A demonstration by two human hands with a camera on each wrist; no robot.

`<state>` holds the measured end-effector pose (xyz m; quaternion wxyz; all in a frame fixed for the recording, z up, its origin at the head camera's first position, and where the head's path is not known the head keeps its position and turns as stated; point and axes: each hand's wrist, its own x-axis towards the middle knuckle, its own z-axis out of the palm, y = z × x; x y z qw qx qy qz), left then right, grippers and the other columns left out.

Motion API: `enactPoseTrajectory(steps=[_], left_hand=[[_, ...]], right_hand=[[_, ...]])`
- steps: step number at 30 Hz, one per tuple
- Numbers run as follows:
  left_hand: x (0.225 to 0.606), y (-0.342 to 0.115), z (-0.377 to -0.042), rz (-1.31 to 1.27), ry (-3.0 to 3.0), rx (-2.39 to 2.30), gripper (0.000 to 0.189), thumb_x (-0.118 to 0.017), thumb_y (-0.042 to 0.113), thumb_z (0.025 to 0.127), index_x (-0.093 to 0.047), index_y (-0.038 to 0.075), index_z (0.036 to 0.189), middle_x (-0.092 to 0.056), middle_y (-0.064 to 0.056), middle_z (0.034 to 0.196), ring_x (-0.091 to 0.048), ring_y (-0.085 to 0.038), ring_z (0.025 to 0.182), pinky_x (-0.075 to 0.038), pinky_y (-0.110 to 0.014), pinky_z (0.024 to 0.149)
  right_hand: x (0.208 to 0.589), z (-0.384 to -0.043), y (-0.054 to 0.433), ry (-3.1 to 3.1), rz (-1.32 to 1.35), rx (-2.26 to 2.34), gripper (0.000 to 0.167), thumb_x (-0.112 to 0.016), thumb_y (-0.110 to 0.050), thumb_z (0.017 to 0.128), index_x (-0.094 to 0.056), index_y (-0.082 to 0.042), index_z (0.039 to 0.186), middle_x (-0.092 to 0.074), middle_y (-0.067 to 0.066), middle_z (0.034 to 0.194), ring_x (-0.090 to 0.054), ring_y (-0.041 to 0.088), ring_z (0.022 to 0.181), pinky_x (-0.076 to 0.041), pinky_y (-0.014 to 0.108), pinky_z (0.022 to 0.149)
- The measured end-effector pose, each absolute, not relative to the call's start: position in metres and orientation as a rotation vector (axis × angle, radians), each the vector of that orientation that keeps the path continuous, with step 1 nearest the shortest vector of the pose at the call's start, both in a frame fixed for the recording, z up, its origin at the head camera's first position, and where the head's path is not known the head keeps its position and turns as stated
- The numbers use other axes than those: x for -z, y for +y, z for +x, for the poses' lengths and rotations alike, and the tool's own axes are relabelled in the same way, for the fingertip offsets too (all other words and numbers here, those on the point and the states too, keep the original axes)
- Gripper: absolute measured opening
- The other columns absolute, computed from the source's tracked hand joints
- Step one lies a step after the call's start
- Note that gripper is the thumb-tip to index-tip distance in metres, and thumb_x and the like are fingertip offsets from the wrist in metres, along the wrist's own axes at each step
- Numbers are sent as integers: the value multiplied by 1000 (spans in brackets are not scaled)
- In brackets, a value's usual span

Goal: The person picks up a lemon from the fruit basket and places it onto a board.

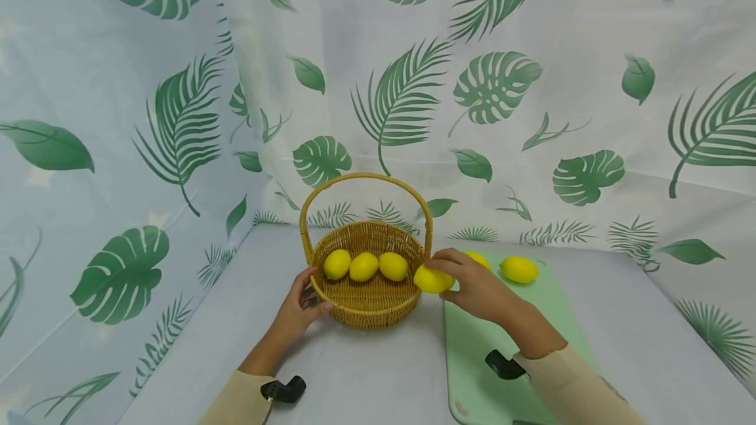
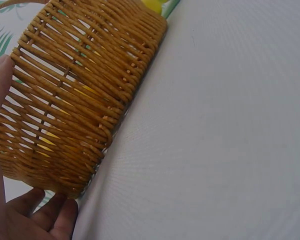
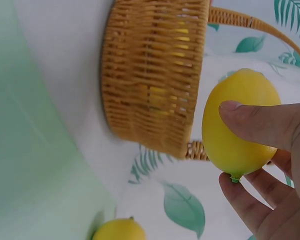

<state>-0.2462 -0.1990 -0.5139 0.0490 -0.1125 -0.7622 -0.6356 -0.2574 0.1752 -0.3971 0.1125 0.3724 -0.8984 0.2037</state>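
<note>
A brown wicker basket (image 1: pixel 369 319) with a tall arched handle holds a row of 3 lemons (image 1: pixel 363 267). My left hand (image 1: pixel 298 307) grips its left side, thumb at the front rim and fingers round the outer wall; the left wrist view shows the woven side (image 2: pixel 75 95) between thumb and fingertips. In my right hand (image 1: pixel 481 287) is another lemon (image 3: pixel 240 122), pinched between thumb and fingers, beside the basket's right rim. Two more lemons lie on the green cutting board (image 1: pixel 478 359): one (image 1: pixel 520 269) in plain sight, the other (image 1: pixel 478 259) partly hidden behind my right hand.
A pale cloth covers the table (image 1: pixel 378 379). The board lies to the basket's right. Leaf-printed curtains (image 1: pixel 413 103) close off the back and left side. Each wrist carries a small black device (image 1: pixel 285 389) by the sleeve.
</note>
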Motion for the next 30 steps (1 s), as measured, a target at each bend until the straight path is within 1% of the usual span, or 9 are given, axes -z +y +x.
enactPoseTrajectory(steps=[4,8,14,22,26,30], left_hand=[[518,-200,-246,-319,-2341,1923,84,-79,20,83,-30,20,151,-31,-15,153,-41,-34,133,-35,-51,108],[521,-200,-245,-320,-2341,1924,84,-79,20,84,-29,19,151,-30,-16,153,-42,-36,132,-34,-52,108],[521,-200,-243,-337,-2335,1927,84,-78,18,84,-28,16,152,-30,-16,154,-39,-35,134,-34,-51,108],[518,-198,-244,-334,-2347,1931,82,-77,15,85,-28,17,151,-29,-16,154,-36,-34,137,-33,-51,109],[512,-199,-244,-354,-2346,1958,84,-76,13,86,-25,12,152,-25,-19,155,-32,-38,138,-31,-53,110],[495,-198,-237,-376,-2362,1974,86,-76,13,87,-22,6,153,-23,-23,155,-30,-41,138,-31,-54,110]], right_hand=[[401,-258,183,-2619,1079,-601,56,-83,-3,76,-64,-18,126,-54,1,128,-55,24,112,-52,43,92],[406,-259,192,-2603,1067,-614,56,-83,-1,74,-64,-18,125,-55,2,128,-54,26,114,-51,45,92],[413,-256,205,-2664,981,-618,56,-83,-3,75,-64,-18,125,-54,0,128,-54,23,113,-51,42,93],[422,-252,213,-2701,924,-649,58,-84,-3,74,-63,-17,126,-53,3,132,-53,28,118,-49,46,96],[429,-254,217,-2688,922,-664,59,-84,-1,74,-62,-15,127,-54,5,131,-53,29,117,-50,47,93],[435,-258,222,-2683,918,-663,60,-84,0,72,-62,-13,127,-54,6,130,-53,30,117,-50,48,93]])
